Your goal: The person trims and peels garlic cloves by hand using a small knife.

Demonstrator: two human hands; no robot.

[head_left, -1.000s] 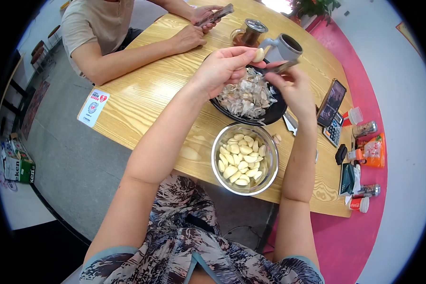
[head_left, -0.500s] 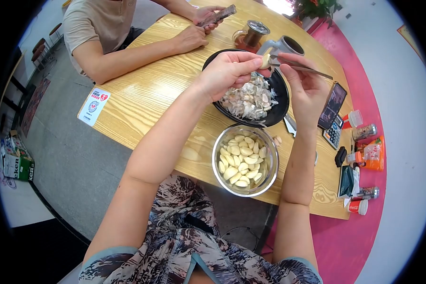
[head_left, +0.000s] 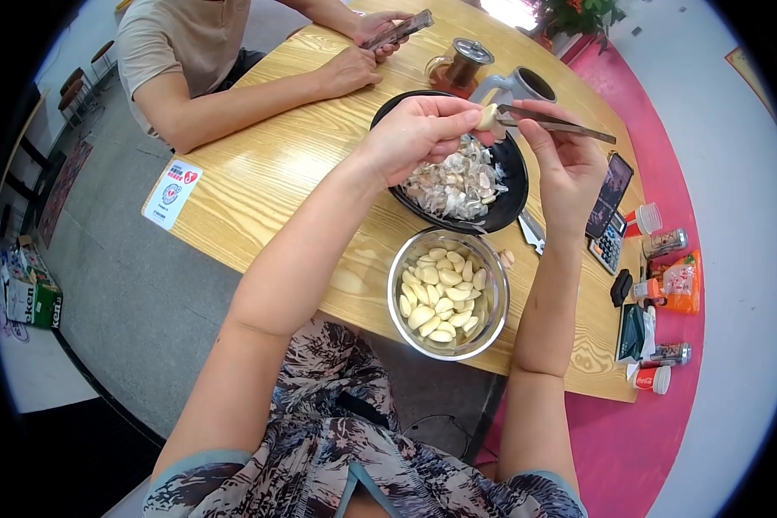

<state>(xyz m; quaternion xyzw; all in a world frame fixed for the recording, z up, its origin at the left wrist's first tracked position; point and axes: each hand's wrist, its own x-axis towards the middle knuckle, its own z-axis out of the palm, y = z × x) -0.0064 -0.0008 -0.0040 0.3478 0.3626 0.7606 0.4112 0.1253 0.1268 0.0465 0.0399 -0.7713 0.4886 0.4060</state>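
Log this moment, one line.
left hand: holds clove | right hand: holds tweezers, tips at clove | black dish: peels | bowl: peeled cloves

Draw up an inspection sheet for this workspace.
Surface: wooden table, sticker at one corner.
Job's things: garlic clove, metal tweezers with tips at it; black bowl with papery peelings; round bowl holding pale cloves.
Clutter: phone and calculator to the right; mug and glass teapot beyond the black bowl.
Hands: left hand pinches the clove; right hand grips the tweezers.
Cables: thin dark line under the table, possibly a cord.
Surroundings: another person at the table, holding a second phone; stools beyond.
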